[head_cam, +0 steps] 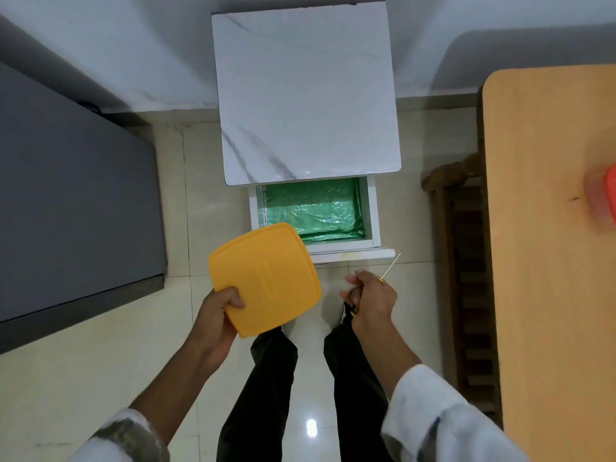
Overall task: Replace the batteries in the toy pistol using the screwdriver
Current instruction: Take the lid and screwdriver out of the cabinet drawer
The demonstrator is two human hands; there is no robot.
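I stand over a tiled floor, looking down. My left hand (218, 315) grips the near corner of a yellow square container lid (265, 278), held flat in front of me. My right hand (370, 300) is closed around the handle of a thin screwdriver (391, 265), whose metal shaft points up and to the right. The black and yellow handle barely shows under the fingers. No toy pistol or batteries are visible.
A white marble-topped cabinet (306, 95) stands ahead with its drawer (371, 215) pulled open, lined with green plastic. A wooden table (550, 228) with an orange-lidded container (605, 198) is at the right, with a wooden chair (466, 278) beside it. A grey surface (66, 195) is at the left.
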